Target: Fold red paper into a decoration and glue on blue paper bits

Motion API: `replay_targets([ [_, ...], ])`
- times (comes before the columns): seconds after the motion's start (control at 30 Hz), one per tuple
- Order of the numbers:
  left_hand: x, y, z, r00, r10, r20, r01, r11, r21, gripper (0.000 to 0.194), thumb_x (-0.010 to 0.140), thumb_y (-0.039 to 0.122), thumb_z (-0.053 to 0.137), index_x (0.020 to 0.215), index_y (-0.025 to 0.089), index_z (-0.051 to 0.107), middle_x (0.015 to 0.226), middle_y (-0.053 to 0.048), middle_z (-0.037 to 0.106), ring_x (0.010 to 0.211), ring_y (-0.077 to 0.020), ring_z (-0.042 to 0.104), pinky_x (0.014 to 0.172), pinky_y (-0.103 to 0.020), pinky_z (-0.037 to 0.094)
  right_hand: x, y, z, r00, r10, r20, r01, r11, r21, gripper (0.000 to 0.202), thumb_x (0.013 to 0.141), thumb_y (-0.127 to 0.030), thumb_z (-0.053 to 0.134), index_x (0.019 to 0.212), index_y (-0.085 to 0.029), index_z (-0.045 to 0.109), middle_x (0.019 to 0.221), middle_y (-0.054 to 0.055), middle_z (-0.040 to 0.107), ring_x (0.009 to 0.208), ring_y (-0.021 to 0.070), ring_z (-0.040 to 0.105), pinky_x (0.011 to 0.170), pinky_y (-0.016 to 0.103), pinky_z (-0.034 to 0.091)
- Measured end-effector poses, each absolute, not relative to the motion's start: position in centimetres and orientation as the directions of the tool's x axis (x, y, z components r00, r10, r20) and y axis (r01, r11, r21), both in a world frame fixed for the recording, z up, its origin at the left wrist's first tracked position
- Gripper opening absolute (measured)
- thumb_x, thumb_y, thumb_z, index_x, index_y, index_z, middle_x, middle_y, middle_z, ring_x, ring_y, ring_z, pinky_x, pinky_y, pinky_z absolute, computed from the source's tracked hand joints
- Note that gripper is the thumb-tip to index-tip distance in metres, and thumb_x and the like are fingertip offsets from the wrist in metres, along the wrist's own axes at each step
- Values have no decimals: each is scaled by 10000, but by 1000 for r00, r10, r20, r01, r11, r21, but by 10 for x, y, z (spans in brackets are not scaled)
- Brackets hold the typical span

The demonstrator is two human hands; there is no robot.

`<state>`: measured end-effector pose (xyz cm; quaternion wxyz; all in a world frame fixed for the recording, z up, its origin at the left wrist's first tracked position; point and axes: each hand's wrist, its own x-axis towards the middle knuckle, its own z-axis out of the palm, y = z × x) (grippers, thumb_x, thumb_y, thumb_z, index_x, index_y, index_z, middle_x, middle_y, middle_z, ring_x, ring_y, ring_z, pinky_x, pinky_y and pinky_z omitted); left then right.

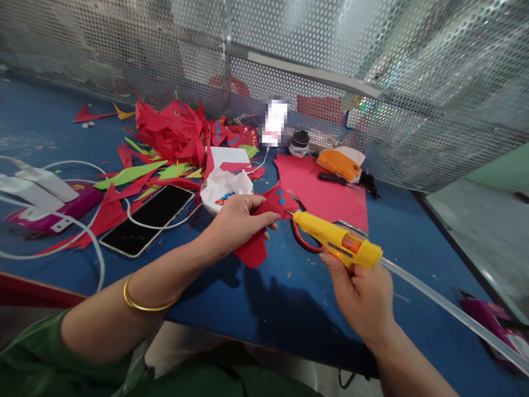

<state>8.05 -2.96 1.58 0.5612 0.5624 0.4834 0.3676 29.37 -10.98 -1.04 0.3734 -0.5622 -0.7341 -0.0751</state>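
Note:
A folded red paper piece [254, 251] with small blue squares near its upper end is pinched in my left hand [237, 223]. My right hand [363, 295] is wrapped round the handle of a yellow glue gun [339, 237], with a long clear glue stick [446, 314] coming out of its back. The gun's nozzle points left and meets the edge of the red paper, just below the blue squares; whether it touches cannot be made out. Behind my left hand sits a white-lined bowl [215, 184] holding small blue and orange pieces.
A dark phone [147, 220], cables and a purple box [78, 207] lie left. Red and green scraps [173, 129] pile up behind. Red sheets [326, 184], an orange packet [339, 164] and red-handled scissors [306, 240] are right of centre. A lit phone [275, 122] leans against the mesh.

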Motion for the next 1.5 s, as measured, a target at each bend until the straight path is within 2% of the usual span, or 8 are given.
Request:
replay_targets([
  [0.67, 79, -29, 13, 281, 954, -104, 154, 62, 986, 158, 798, 265, 676, 689, 159, 633, 654, -7, 676, 507, -82, 595, 509, -190, 484, 292, -110, -7, -82, 763, 641, 877, 361, -318, 310, 962, -452, 514, 911, -198, 683, 821, 106, 735, 846, 253, 735, 698, 343, 599],
  [0.8, 78, -28, 11, 301, 945, -129, 191, 72, 979, 157, 798, 289, 670, 705, 167, 636, 683, -20, 699, 510, -99, 614, 501, -203, 491, 293, -109, -3, 13, 786, 619, 819, 347, -457, 305, 935, -445, 552, 803, -208, 692, 617, 47, 672, 624, 216, 685, 596, 329, 577],
  [1.0, 77, -24, 2, 402, 903, -150, 420, -36, 907, 122, 791, 265, 649, 711, 177, 624, 644, -18, 690, 510, -156, 658, 500, -247, 472, 293, -107, -3, 129, 888, 441, 627, 272, -731, 322, 910, -430, 596, 764, -177, 732, 734, 69, 724, 570, 158, 620, 499, 289, 511],
  [1.1, 76, -23, -3, 395, 916, -76, 588, -188, 786, 143, 820, 312, 636, 828, 176, 678, 677, -29, 708, 585, -191, 682, 575, -283, 471, 291, -106, -4, 128, 903, 410, 579, 268, -770, 307, 910, -396, 598, 721, -181, 711, 772, 64, 726, 571, 132, 585, 495, 273, 487],
  [1.2, 76, -26, -3, 353, 933, 67, 735, -321, 598, 268, 851, 360, 624, 1040, 187, 702, 934, -77, 761, 845, -247, 708, 710, -318, 480, 288, -104, -4, 85, 924, 373, 476, 291, -830, 357, 935, -367, 549, 641, -186, 638, 864, 71, 725, 670, 136, 618, 553, 274, 514],
  [1.27, 77, -30, -1, 327, 925, 195, 799, -381, 465, 320, 894, 374, 586, 1136, 190, 684, 1111, -104, 739, 1002, -282, 681, 779, -337, 473, 287, -104, -3, 73, 937, 343, 429, 281, -859, 328, 939, -361, 534, 689, -185, 655, 859, 70, 725, 722, 151, 645, 595, 285, 535],
  [1.33, 78, -37, 1, 336, 890, 307, 812, -439, 385, 294, 945, 373, 526, 1095, 189, 700, 1137, -107, 726, 1030, -280, 667, 799, -340, 462, 286, -103, -3, 99, 948, 303, 396, 241, -886, 252, 923, -369, 560, 816, -183, 693, 800, 60, 730, 713, 165, 665, 592, 295, 542],
  [1.5, 87, -53, 1, 432, 822, 370, 621, -569, 539, 219, 939, 349, 581, 861, 207, 729, 919, -36, 742, 829, -176, 682, 711, -279, 463, 283, -100, -12, 186, 958, 221, 162, 192, -968, 243, 846, -400, 679, 1007, -219, 698, 878, 42, 776, 740, 194, 719, 598, 326, 573],
])
